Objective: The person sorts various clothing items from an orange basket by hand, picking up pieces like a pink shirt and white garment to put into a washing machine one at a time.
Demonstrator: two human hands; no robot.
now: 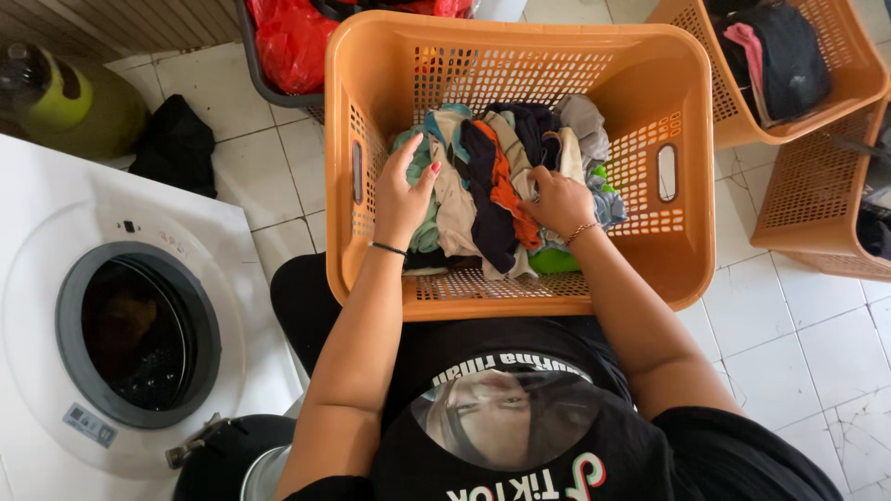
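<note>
An orange plastic laundry basket (668, 269) rests on my lap, holding a pile of mixed clothes (497, 186) in teal, beige, dark blue, orange and grey. My left hand (404, 195) lies on the left side of the pile, fingers curled over a teal garment. My right hand (557, 199) presses on the right side of the pile, fingers dug into the cloth near an orange piece. Both wrists wear thin bracelets.
A white front-loading washing machine (56, 232) stands at my left with its round door opening (139, 334) showing. Two more orange baskets (840, 83) sit at the right, one with dark clothes. A grey basket with red cloth (292, 42) is behind. A green container (65, 102) stands far left on the tiled floor.
</note>
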